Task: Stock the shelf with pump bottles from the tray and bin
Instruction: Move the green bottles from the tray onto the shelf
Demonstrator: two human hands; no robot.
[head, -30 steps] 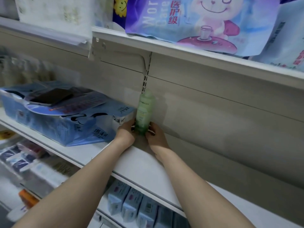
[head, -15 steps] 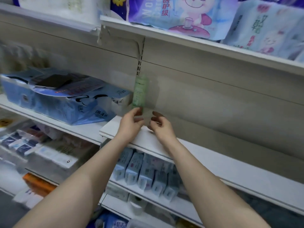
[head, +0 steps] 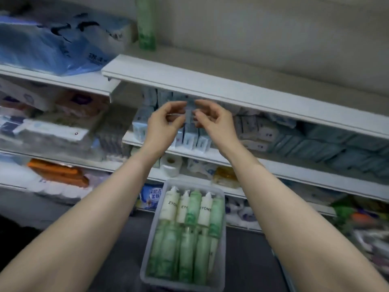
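**Both hands empty below the shelf lip, one bottle standing at the back**

From the head camera: the white shelf (head: 242,89) runs from centre left down to the right edge of the frame, its front lip just above the hands. Its surface to the right of the green pump bottle (head: 146,24) lies bare all the way along. That bottle stands upright at top centre, against the back wall, beside a blue plastic-wrapped pack (head: 52,43) in the upper left.

The left hand (head: 166,121) and right hand (head: 214,121) hang in mid-frame in front of the lower shelf's small blue boxes (head: 190,138), close together but apart. The fingers (head: 179,106) of each are loosely curled, narrow, holding nothing and touching nothing that I can make out.

At bottom centre, between the forearms, a clear tray (head: 222,249) on the dark floor holds green and white pump bottles (head: 189,228) lying in two rows.
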